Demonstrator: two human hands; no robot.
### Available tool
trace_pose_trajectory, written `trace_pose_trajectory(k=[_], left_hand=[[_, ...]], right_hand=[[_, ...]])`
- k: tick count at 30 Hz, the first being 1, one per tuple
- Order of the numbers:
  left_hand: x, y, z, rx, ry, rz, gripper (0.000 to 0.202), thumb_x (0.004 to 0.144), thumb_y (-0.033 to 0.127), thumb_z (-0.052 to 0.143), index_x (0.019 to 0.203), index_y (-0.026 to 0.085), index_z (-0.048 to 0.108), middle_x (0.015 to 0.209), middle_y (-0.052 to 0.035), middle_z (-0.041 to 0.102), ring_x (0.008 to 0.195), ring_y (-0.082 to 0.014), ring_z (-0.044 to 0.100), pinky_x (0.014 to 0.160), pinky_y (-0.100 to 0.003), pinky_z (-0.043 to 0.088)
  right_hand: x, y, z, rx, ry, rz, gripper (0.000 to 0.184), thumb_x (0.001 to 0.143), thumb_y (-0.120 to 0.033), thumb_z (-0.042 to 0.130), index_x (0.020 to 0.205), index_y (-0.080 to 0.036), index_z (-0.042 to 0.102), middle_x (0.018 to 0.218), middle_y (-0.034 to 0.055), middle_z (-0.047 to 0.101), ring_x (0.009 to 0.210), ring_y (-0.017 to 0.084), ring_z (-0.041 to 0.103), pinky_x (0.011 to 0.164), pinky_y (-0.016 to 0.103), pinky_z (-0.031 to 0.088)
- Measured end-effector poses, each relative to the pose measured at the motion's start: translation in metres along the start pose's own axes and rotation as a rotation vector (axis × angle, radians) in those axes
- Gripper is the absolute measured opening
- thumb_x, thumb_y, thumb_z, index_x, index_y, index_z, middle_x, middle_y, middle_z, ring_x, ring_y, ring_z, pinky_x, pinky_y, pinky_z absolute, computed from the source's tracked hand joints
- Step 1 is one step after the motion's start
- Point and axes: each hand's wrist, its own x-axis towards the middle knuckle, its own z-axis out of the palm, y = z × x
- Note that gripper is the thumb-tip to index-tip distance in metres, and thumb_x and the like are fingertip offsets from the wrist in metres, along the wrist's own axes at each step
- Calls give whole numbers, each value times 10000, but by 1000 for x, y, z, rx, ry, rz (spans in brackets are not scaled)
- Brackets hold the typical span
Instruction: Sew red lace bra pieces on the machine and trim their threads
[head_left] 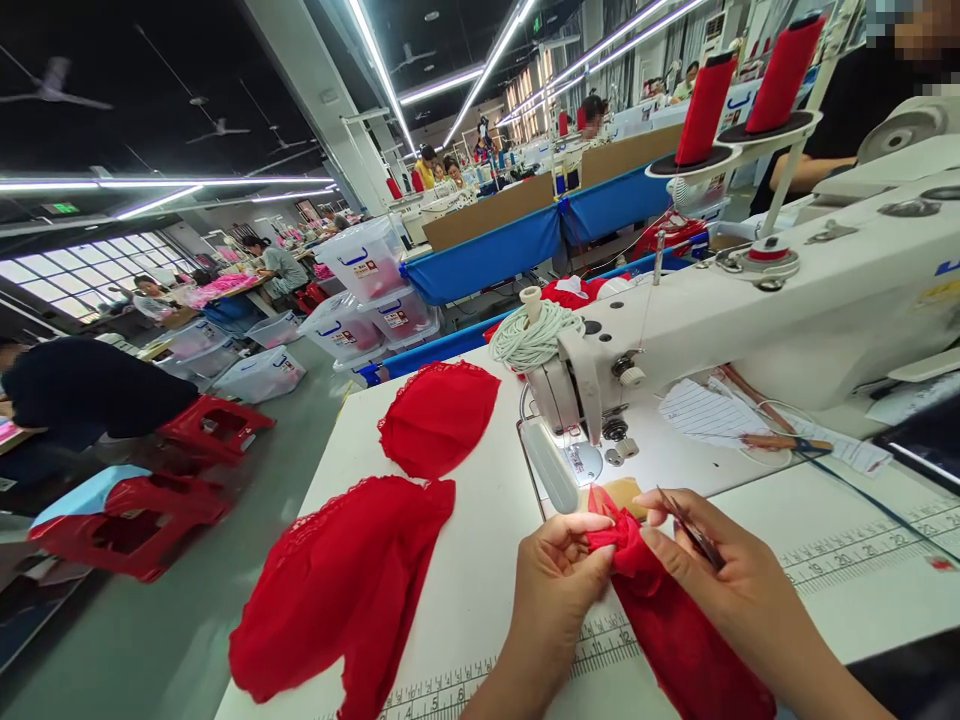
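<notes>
A length of sheer red fabric [679,620] hangs between my hands just in front of the sewing machine [675,330]. My left hand [559,575] pinches its bunched upper end between thumb and fingers. Close beside it, my right hand [720,570] has a small pair of dark thread snips [694,530] tucked in the palm, the tips pointing up and left. Whether the right fingertips also grip the cloth is hard to make out. To the left, a red lace-edged cup piece [439,415] and a larger red lace-edged piece [337,580] lie flat on the white table [465,540].
Pale green cord [532,335] is coiled on the machine head. Red thread cones [784,75] stand behind it. Paper scraps [709,415] and a wooden-handled tool [787,442] lie under the machine arm. A printed ruler runs along the table front. Red stools [135,520] and clear bins [360,260] stand left.
</notes>
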Motion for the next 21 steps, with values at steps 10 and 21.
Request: trace_pose_trajectory(k=[10,21], left_hand=[[-1,13,-8,-232,30,-205,380,512,273,893,815,111,730,762,-31,674,621,-71,600,604,-148,507],[-4,11,-9,374,-113,277,232,684,388,758,637,171,691,818,-65,608,781,-196,556,702,-276,451]], right_hand=[[-26,26,-7,-449,-193,-240,266,787,-226,583,1038,-306,620,995,6,707,717,186,693,538,257,544],[-6,-7,-31,154,-46,88,297,845,-474,555,699,-230,640,646,-10,612,633,158,583,566,212,494]])
